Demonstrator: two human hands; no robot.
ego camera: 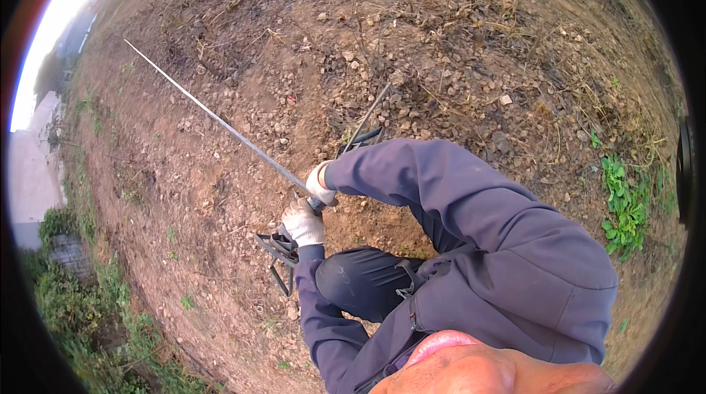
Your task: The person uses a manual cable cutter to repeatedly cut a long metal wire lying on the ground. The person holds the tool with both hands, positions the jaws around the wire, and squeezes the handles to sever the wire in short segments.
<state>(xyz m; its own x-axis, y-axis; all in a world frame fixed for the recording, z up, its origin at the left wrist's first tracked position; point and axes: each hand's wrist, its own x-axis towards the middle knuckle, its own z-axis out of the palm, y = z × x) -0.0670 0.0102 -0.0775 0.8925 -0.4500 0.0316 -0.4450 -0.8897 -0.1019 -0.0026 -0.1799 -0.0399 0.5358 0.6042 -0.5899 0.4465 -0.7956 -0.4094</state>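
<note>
My right hand (321,184), in a pale glove, is closed around the dark near end of a long, thin metal pole (234,132). The pole runs away to the upper left and looks narrower towards its far end. Just below it, my left hand (303,223), in a whitish knitted glove, also grips this near end; its fingertips are partly hidden. Beside my left hand is a dark metal frame part (284,253). A dark frame part (364,140) with a thin bar (368,117) shows beyond my right forearm. Whether these parts join the pole cannot be told.
Stony brown soil (265,85) with dry stalks surrounds me. My bent knee (353,281) is close to my left forearm. Leafy green plants (623,203) grow at the right, and shrubs (71,300) at the lower left near a pale wall (36,168).
</note>
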